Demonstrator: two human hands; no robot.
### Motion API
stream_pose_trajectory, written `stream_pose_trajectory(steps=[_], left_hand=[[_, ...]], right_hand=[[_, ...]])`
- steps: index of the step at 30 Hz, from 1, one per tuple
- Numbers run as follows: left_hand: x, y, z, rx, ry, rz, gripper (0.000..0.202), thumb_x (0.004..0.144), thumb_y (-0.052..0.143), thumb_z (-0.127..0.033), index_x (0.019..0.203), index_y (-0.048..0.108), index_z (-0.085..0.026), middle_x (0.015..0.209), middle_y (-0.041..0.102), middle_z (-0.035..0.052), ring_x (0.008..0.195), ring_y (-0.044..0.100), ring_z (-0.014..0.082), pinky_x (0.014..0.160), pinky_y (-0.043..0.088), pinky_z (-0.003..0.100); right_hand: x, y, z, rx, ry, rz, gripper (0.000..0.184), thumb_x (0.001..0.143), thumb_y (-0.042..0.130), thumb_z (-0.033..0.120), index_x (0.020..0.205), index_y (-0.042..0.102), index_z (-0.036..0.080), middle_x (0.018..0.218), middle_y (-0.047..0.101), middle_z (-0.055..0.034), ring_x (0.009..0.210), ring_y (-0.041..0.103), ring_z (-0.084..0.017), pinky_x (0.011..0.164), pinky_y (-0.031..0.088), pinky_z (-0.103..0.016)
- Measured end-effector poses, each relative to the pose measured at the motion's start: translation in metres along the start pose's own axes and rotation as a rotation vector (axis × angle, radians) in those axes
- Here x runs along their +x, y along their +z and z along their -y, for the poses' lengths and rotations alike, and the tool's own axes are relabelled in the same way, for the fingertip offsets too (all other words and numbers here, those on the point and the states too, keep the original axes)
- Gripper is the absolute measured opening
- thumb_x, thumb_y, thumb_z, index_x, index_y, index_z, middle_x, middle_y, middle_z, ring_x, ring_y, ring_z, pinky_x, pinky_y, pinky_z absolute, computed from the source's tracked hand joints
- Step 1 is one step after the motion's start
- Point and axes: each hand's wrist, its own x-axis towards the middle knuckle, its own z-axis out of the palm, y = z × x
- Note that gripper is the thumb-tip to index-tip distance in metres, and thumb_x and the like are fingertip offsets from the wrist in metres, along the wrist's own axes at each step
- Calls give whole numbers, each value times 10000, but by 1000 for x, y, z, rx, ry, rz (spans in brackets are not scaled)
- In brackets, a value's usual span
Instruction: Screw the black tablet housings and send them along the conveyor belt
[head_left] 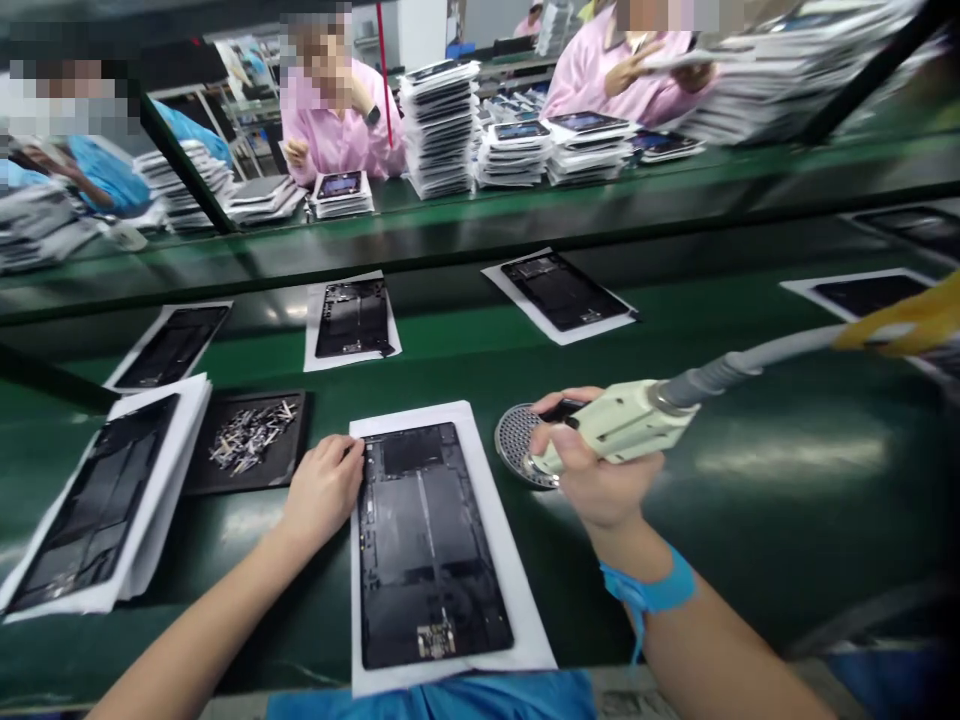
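Observation:
A black tablet back shell (427, 540), its inside facing up with a thin flex cable and a small circuit board near the bottom, lies on a white sheet (517, 625) before me. My left hand (330, 475) has its fingers bunched at the shell's upper left edge, gripping it there. Right of the shell, my right hand (600, 480) is wrapped round a pale green hot-air gun (626, 420) with a thick grey hose. A round perforated metal head (517, 445) shows at the gun's front end, partly hidden by my fingers. A blue band circles my right wrist.
A black tray (289, 470) of small loose parts sits left of my hand, beside tablet shells stacked with white sheets (146, 550). More shells on sheets (352, 318) lie along the green line. Behind the ledge, people in pink and blue work among tall stacks (439, 130).

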Motion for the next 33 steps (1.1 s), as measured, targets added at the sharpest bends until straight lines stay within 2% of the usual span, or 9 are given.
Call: stream_pose_trajectory(steps=[4,9,13,18,27,30,33], left_hand=[[-5,3,8,-122,73,-7,437,935,402,-123,1302,634,-166,1245,628,149,1166,570,298,1021,527,466],[3,5,3,-109,106,-11,457,937,439,-154,1361,609,-157,1261,615,169,1166,552,337,1005,526,527],[13,8,-4,-86,127,-22,451,937,450,-156,1358,611,-166,1258,619,175,1155,558,339,987,529,517],[15,13,-4,-135,110,-68,452,975,432,-196,1400,575,-145,1231,627,178,1127,563,331,973,531,519],[21,13,2,-333,63,-66,404,1002,420,-267,1328,634,-162,1187,629,154,1105,563,309,962,515,504],[24,11,2,-415,32,-57,371,988,503,-369,1269,654,-179,1135,636,132,1074,568,299,955,504,492],[27,11,0,-470,15,-28,355,948,569,-386,1227,648,-181,1125,632,123,1063,557,292,955,494,482]], right_hand=[[3,-3,-9,-47,-54,-9,198,851,721,223,1029,633,212,881,714,-7,505,643,-122,501,566,-310],[0,-6,-16,-91,-73,21,215,854,714,167,1050,639,213,881,718,-5,517,646,-110,503,562,-278],[-2,-8,-19,-90,-61,-10,247,847,723,168,1068,626,221,928,719,-9,525,645,-108,511,567,-283],[-1,-8,-21,-107,-42,-7,237,839,734,178,1049,629,215,907,711,-6,531,643,-108,524,576,-284],[-1,-9,-20,-117,-4,-27,272,806,745,187,1049,624,214,852,705,5,508,645,-118,502,576,-288],[2,-1,-10,-126,-22,-75,246,805,733,176,1026,630,204,852,704,5,491,641,-109,511,575,-288],[2,28,2,-7,-29,-51,225,839,703,215,1045,614,218,880,695,8,471,634,-102,458,555,-270]])
